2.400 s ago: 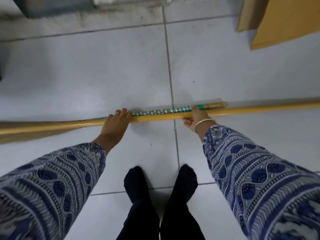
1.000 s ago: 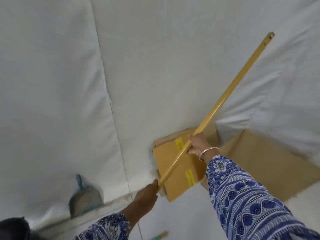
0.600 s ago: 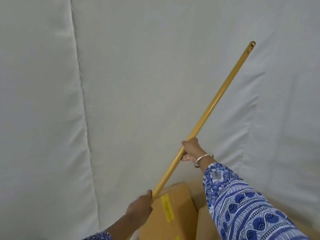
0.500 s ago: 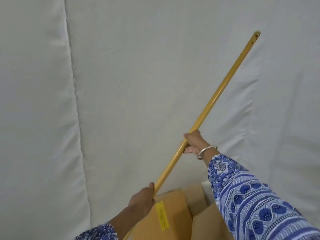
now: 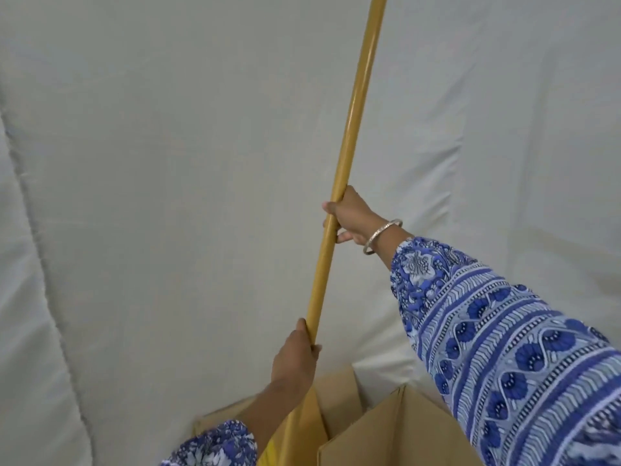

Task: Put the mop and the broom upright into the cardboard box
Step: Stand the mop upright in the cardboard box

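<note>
A long yellow handle (image 5: 353,112) stands nearly upright and leans slightly to the right at the top, where it runs out of the frame. My right hand (image 5: 351,216) grips it at mid height. My left hand (image 5: 295,354) grips it lower down. Below my left hand the handle descends into the open cardboard box (image 5: 403,428) at the bottom of the view. The head at its lower end is hidden, so I cannot tell whether this is the mop or the broom. The other tool is out of sight.
A white cloth backdrop (image 5: 151,196) hangs close behind the box and fills most of the view. The box flaps (image 5: 339,395) stand open around the handle. The floor is out of view.
The handle has swung from a strong rightward slant to nearly upright, and its lower part has come over and into the box. Both hands keep their grip.
</note>
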Available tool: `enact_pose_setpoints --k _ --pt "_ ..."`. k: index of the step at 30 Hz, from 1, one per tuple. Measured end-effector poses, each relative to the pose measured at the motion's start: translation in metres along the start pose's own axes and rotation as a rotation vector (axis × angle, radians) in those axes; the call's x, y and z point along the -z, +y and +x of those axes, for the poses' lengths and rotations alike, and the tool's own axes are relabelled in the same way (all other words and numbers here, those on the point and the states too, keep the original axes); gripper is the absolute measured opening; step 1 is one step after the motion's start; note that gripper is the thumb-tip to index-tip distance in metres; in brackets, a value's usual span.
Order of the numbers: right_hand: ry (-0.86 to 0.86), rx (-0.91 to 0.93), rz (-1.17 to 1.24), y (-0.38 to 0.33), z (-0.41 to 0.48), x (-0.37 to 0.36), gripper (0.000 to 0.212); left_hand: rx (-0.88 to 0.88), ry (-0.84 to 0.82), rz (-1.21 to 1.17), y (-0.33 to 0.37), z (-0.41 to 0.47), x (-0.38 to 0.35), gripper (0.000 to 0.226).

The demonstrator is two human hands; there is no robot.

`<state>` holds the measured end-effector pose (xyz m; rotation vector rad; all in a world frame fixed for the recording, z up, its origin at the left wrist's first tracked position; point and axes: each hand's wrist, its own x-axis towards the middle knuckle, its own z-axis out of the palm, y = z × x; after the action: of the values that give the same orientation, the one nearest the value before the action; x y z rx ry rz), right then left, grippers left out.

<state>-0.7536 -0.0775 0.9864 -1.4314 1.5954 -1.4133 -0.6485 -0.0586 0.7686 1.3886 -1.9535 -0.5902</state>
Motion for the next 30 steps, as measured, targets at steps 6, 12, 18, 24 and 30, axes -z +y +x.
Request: enact_pose_setpoints --k 6,12,18,24,30 --pt "-0.048 0.077 -0.11 0.042 0.051 0.038 0.015 0.07 0.017 -0.158 0.033 0.05 -0.082 0.015" --pt "-0.109 0.133 -0.16 0.076 0.097 0.071 0.015 0.114 0.019 -0.238 0.059 0.099 -0.138 0.019" --pt "-0.223 0.141 -0.187 0.132 0.149 0.1 0.016 0.199 0.058 -0.261 0.065 0.149 -0.211 0.019" --pt "-0.29 0.133 -0.155 0.204 0.199 0.115 0.014 0.373 0.108 -0.255 0.056 0.186 -0.276 0.016" --pt "-0.475 0.116 -0.063 0.249 0.227 0.121 0.015 0.479 0.219 -0.267 0.041 0.198 -0.317 0.017"
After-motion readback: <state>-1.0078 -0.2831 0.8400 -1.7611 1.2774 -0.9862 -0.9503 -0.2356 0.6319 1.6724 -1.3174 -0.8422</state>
